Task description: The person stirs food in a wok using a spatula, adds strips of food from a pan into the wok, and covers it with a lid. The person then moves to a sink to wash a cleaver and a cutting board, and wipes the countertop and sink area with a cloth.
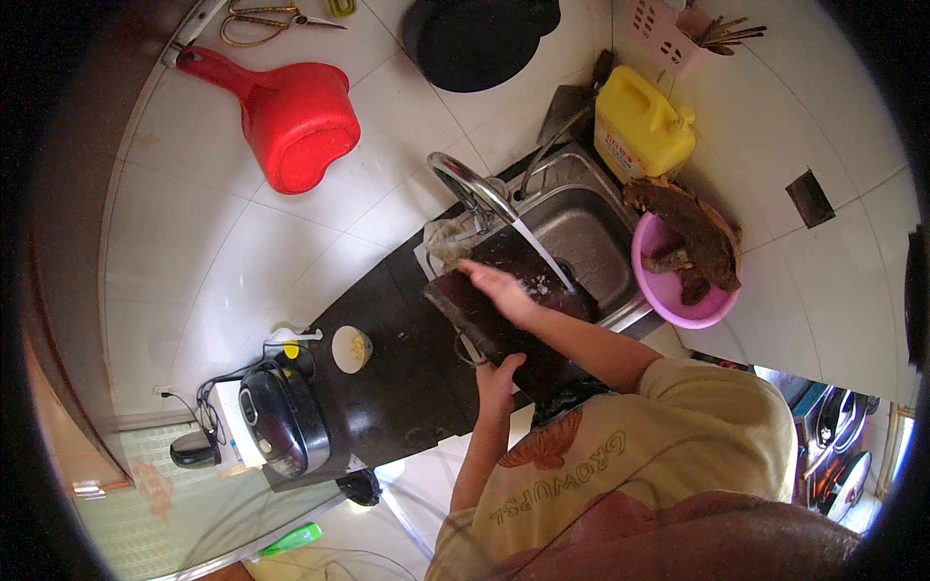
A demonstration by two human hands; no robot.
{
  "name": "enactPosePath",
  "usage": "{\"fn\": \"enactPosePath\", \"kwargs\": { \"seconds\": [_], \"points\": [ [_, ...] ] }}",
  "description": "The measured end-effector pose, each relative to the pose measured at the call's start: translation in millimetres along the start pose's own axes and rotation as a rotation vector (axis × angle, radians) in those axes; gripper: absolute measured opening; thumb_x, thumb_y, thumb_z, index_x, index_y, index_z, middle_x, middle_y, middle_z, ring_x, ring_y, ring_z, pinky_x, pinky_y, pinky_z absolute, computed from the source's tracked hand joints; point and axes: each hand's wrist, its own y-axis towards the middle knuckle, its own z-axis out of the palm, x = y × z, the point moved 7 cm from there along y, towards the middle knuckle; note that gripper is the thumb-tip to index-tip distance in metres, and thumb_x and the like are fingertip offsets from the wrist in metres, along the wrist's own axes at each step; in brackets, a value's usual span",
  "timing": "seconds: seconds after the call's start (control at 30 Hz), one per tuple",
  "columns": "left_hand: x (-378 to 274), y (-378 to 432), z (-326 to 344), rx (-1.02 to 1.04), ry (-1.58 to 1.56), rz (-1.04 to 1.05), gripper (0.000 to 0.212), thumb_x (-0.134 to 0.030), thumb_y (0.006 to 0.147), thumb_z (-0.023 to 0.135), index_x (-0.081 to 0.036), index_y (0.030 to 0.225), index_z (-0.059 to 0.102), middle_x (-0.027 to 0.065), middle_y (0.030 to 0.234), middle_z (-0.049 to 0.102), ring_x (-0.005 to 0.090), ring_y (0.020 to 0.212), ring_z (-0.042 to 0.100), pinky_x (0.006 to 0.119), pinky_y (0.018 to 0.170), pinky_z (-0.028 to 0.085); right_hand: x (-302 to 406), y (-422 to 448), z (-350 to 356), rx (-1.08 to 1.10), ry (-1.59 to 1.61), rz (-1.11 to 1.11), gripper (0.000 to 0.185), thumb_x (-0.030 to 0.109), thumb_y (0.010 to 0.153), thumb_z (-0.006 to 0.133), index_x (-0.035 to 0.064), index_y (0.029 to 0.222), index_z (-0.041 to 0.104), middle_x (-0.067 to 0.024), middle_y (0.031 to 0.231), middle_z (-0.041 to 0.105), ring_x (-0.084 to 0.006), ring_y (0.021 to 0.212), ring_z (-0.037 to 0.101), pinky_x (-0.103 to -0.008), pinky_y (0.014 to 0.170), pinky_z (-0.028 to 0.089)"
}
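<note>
A dark cutting board [479, 309] lies tilted over the stainless-steel sink [592, 218], with pale wet specks on its surface. My left hand [498, 381] grips its near edge beside a ring handle [465, 352], thumb on top. My right hand [503, 290], slightly blurred, is stretched out flat over the board and holds nothing; whether its palm touches the surface is hard to tell. From the curved chrome faucet [472, 185] a stream of water [545, 254] falls onto the board's far end. A crumpled cloth [445, 240] sits behind the board by the faucet base.
Right of the sink stands a pink basin [654, 290] with brown chunks, near a yellow jug [639, 123]. Along the black counter [407, 356] are a white bowl [352, 349] with pale pieces and a rice cooker [287, 421]. A red dipper [298, 123] hangs on the tiled wall.
</note>
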Motion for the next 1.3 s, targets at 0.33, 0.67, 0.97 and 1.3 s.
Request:
{"fn": "enactPosePath", "kwargs": {
  "seconds": [0.33,0.67,0.97,1.3],
  "points": [
    [-27,-19,-1,0.019,0.235,0.053,0.036,0.001,0.063,0.064,0.002,0.097,0.053,0.0077,0.089,0.058,0.0199,0.082,0.054,0.031,0.075,0.044,-178,-20,-204,0.003,-1.147,0.544,0.037,0.028,0.088,0.043,0.0036,0.116,0.045,-0.0110,0.099,0.050,-0.0209,0.086,0.048,-0.0331,0.075,0.039],
    [-29,-9,11,0.102,0.325,0.129,0.028,-0.001,0.066,0.060,-0.001,0.093,0.054,0.0059,0.087,0.058,0.0171,0.076,0.054,0.029,0.069,0.043,-97,-37,-141,-0.798,0.796,0.325,0.025,0.025,0.089,0.040,0.0038,0.084,0.053,-0.0043,0.070,0.057,-0.0163,0.061,0.054,-0.0284,0.057,0.043],
    [-25,-2,8,0.037,0.117,0.139,0.040,-0.002,0.065,0.061,0.002,0.103,0.049,0.0086,0.097,0.054,0.0190,0.086,0.052,0.030,0.076,0.042,10,-71,6,0.375,-0.631,-0.241,0.055,0.036,0.091,0.031,0.0009,0.132,0.024,-0.0122,0.141,0.016,-0.0220,0.130,0.012,-0.0315,0.104,0.010],
    [-14,-1,-16,-0.080,-0.007,0.018,0.044,-0.003,0.065,0.063,0.005,0.104,0.044,0.0105,0.095,0.052,0.0214,0.082,0.053,0.034,0.072,0.044,-42,-76,-86,0.012,-0.657,-0.156,0.021,0.009,0.079,0.058,0.0065,0.101,0.060,-0.0117,0.098,0.058,-0.0255,0.090,0.056,-0.0316,0.076,0.044]
  ]
}}
